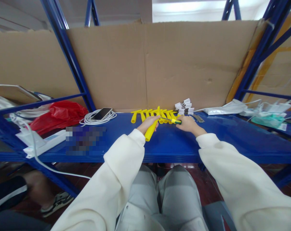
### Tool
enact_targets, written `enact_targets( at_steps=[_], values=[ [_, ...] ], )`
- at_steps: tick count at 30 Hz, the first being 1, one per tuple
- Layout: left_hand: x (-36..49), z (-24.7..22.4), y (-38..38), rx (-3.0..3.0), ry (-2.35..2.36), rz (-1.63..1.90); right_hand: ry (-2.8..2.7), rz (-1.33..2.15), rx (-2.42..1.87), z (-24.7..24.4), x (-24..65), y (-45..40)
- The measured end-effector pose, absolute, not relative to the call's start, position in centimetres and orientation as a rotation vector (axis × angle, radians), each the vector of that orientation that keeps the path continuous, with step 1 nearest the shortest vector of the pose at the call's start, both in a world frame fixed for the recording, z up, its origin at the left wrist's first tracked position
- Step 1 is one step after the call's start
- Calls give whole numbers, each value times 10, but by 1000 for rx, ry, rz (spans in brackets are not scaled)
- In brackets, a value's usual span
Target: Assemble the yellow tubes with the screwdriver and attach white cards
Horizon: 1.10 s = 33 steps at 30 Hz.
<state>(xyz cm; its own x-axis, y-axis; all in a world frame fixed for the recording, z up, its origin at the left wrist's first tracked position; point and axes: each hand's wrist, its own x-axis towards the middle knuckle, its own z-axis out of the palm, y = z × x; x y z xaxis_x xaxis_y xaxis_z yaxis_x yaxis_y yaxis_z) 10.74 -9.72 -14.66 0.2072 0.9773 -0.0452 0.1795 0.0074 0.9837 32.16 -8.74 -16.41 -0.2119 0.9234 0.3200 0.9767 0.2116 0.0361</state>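
Observation:
My left hand (147, 124) is closed around a yellow T-shaped handle (150, 132), its thick round end tilted down toward me. In my right hand (187, 123) is a screwdriver (175, 121) with a yellow and green grip. Its thin shaft points left and meets the yellow piece near its upper part; whether the tip sits on a screw is too small to tell. Behind my hands, several more yellow T-shaped handles (134, 116) lie in a row on the blue table. A stack of white pieces with dark edges (184, 105) is just beyond my right hand.
A coiled white cable (87, 119) with a phone (104, 113) on it lies left on the blue table (126, 144), near a red plastic bag (61, 114) and a white power strip (49, 142). Cardboard (184, 64) walls the back. Another person's leg (37, 186) is at lower left.

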Motion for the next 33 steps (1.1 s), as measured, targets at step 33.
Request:
enact_targets(
  at_steps=[33],
  values=[
    [106, -147, -96, 1416, 1158, 940, -2228, -308, -1758, -171, 325, -80]
  ],
)
